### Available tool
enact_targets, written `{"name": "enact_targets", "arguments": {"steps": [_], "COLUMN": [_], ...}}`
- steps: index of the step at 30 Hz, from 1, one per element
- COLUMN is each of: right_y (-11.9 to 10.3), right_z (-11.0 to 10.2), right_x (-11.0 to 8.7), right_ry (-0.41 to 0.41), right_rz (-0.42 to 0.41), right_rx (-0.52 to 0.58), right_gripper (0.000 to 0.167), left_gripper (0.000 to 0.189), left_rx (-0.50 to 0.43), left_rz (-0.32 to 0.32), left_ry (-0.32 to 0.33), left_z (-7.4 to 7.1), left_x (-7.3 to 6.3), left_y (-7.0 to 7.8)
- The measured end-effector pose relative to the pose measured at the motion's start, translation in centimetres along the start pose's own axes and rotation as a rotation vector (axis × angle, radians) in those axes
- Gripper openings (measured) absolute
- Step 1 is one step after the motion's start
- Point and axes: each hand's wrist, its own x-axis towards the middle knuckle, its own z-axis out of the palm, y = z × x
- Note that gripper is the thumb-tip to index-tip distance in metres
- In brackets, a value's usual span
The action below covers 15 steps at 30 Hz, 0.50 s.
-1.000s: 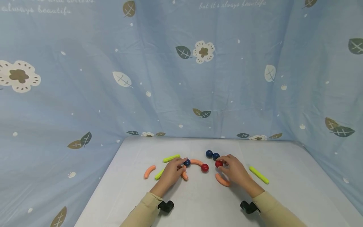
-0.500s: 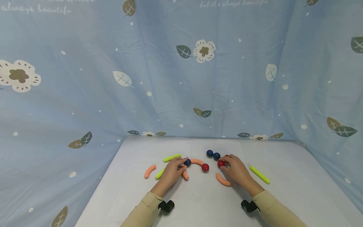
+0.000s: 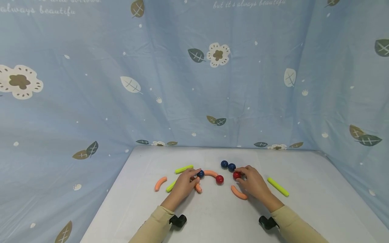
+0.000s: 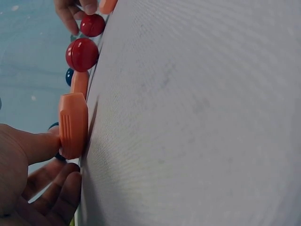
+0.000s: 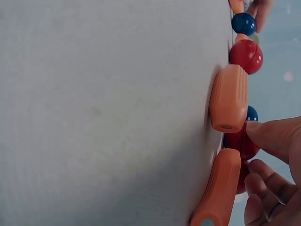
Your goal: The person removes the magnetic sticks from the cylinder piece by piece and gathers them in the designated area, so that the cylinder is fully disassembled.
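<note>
My left hand pinches a blue ball between thumb and fingers. From that ball a curved orange stick runs to a red ball. Another curved orange stick lies under the left fingertips, large in the left wrist view and partly covering the blue ball there. With thumb and index finger, my right hand holds a second red ball. Just beyond its thumb, the right wrist view shows one more red ball. A curved orange stick lies below the right hand.
Two dark blue balls sit side by side behind the right hand. Lime-green sticks lie around the left hand, and another lime-green stick is at right. A curved orange stick rests farther left on the white table.
The right hand's red ball has shifted slightly right, away from the blue balls, over the last second. My left hand and its blue ball have stayed in place.
</note>
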Motion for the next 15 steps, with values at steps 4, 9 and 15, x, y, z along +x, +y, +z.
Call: {"name": "enact_targets", "arguments": {"steps": [4,9,15], "right_y": [-0.1,-0.8,-1.3], "right_z": [0.1,0.0,0.2], "right_x": [-0.2,-0.8,-1.5], "right_ry": [0.03,0.043,0.046], "right_rz": [-0.016,-0.049,-0.065], "right_rx": [0.018,0.056,0.055], "right_gripper": [0.039,0.035,0.035], "left_gripper": [0.043,0.044,0.043], "left_rx": [0.004,0.002,-0.012], "left_rz": [0.008,0.014,-0.008], "left_ry": [0.003,0.012,0.003], "left_z": [0.0,-0.2,-0.4], "left_x": [-0.1,-0.4,-0.7], "left_y": [0.0,0.0,0.2]}}
